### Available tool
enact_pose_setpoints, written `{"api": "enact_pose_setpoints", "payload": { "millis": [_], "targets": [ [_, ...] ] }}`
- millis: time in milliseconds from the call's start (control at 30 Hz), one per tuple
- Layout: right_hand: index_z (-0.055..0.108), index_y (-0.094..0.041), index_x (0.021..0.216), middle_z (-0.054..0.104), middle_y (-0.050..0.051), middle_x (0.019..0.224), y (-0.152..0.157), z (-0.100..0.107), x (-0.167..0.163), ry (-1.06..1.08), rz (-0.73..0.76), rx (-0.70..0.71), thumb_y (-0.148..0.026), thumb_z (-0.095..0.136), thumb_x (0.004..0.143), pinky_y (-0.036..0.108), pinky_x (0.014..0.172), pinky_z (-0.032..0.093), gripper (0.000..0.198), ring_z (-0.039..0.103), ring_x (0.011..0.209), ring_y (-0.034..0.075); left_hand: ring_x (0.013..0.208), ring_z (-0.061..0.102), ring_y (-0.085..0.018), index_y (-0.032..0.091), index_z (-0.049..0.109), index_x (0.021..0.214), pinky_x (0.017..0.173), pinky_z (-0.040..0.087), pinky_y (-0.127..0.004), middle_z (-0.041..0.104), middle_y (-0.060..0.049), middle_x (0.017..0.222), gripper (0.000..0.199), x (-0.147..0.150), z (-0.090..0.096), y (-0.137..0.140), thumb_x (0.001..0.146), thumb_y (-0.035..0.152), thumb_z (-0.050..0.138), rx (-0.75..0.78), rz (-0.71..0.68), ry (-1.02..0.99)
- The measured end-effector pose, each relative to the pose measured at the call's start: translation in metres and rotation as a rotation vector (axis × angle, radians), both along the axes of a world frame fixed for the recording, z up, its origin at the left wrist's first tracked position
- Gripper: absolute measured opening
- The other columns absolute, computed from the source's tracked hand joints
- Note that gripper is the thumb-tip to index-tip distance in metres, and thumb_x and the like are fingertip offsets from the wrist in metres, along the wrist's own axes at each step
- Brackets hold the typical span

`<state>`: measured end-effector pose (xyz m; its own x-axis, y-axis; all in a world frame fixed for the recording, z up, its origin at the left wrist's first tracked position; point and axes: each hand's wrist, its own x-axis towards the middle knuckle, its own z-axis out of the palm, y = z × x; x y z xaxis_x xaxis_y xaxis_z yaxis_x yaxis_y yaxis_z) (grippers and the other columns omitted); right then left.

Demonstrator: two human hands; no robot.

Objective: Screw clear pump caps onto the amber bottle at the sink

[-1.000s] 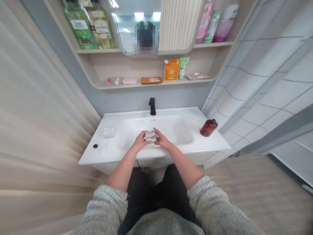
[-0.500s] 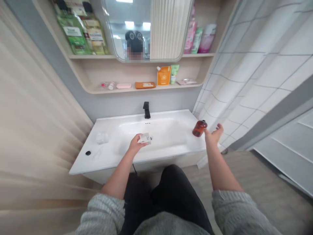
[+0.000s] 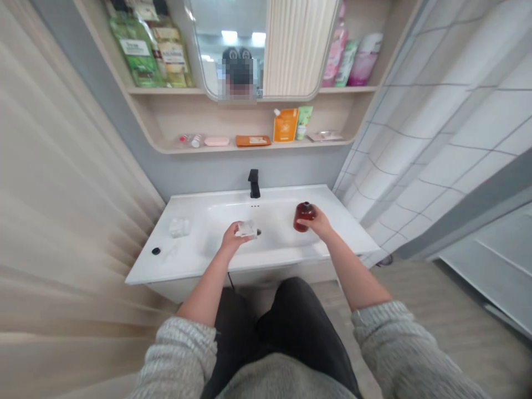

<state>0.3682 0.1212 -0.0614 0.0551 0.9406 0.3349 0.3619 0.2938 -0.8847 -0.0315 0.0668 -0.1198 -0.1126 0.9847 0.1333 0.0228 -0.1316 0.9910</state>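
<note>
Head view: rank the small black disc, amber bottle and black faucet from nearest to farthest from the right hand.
1. Amber bottle: held in the right hand.
2. Black faucet: behind the basin, to the hand's left.
3. Small black disc: on the countertop, far left.

- The amber bottle, right of centre, is looking like smooth, glossy, see-through plastic or glass.
- The clear box, near the centre, is looking like smooth transparent plastic.
- The sink basin, mid-frame, is showing a smooth, glossy white finish.
- The faucet, just above it, is showing a dark black finish.
- The mirror, at top centre, is reflecting like smooth glass.
- The wall cabinet, across the upper frame, is showing a smooth, pale, wood-like surface.
- The orange spouted pouch, upper centre, is looking like smooth flexible plastic.
- The beige curtain, far left, is hanging in soft, matt, cloth-like folds.
- The grey sweater, along the bottom, is showing a rough, matt knit.
</note>
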Motion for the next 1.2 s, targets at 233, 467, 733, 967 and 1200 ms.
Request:
{"api": "enact_pose_setpoints", "payload": {
  "millis": [233, 467, 733, 967, 1200],
  "targets": [
    [0.062, -0.029, 0.135, 0.079, 0.006, 0.126, -0.018, -0.045, -0.139, 0.302, 0.381, -0.249, -0.038, 0.1, 0.058, 0.054, 0.114, 0.058, 0.086, 0.075, 0.117, 0.031, 0.123, 0.073, -0.031, 0.024, 0.071, 0.12, 0.115, 0.056, -0.047, 0.078, -0.007, 0.125, 0.073, -0.004, 0.001, 0.001, 0.054, 0.031, 0.101, 0.038, 0.056, -0.013],
    [0.066, -0.027, 0.129, 0.081, 0.003, 0.115, -0.019, -0.063, -0.151, 0.14, 0.33, -0.247, -0.032, 0.093, 0.06, 0.051, 0.105, 0.061, 0.075, 0.075, 0.106, 0.029, 0.122, 0.072, -0.031, 0.023, 0.072, 0.123, 0.11, 0.058, -0.045, 0.077, -0.008, 0.125, 0.077, -0.005, 0.0, 0.002, 0.053, 0.033, 0.1, 0.019, 0.052, -0.023],
    [0.07, -0.024, 0.129, 0.083, 0.005, 0.115, -0.018, -0.062, -0.151, 0.026, 0.327, -0.213, -0.031, 0.095, 0.06, 0.05, 0.105, 0.062, 0.074, 0.077, 0.103, 0.03, 0.123, 0.071, -0.033, 0.023, 0.073, 0.133, 0.1, 0.061, -0.042, 0.075, -0.011, 0.131, 0.085, -0.008, 0.0, -0.001, 0.053, 0.035, 0.102, 0.008, 0.0, -0.035],
    [0.073, -0.026, 0.131, 0.084, 0.003, 0.11, -0.018, -0.061, -0.151, 0.07, 0.363, -0.227, -0.03, 0.095, 0.06, 0.047, 0.092, 0.067, 0.074, 0.078, 0.1, 0.03, 0.124, 0.071, -0.032, 0.023, 0.074, 0.129, 0.097, 0.062, -0.042, 0.075, -0.011, 0.132, 0.082, -0.009, 0.001, -0.004, 0.053, 0.033, 0.103, 0.018, -0.021, 0.011],
    [0.077, -0.026, 0.134, 0.085, 0.004, 0.112, -0.018, -0.06, -0.153, 0.103, 0.374, -0.222, -0.024, 0.096, 0.058, 0.05, 0.094, 0.069, 0.079, 0.08, 0.104, 0.033, 0.105, 0.073, -0.028, 0.023, 0.077, 0.121, 0.097, 0.061, -0.043, 0.078, -0.005, 0.111, 0.078, -0.021, 0.018, 0.002, 0.049, 0.03, 0.105, -0.01, -0.076, 0.164]
  ]
}}
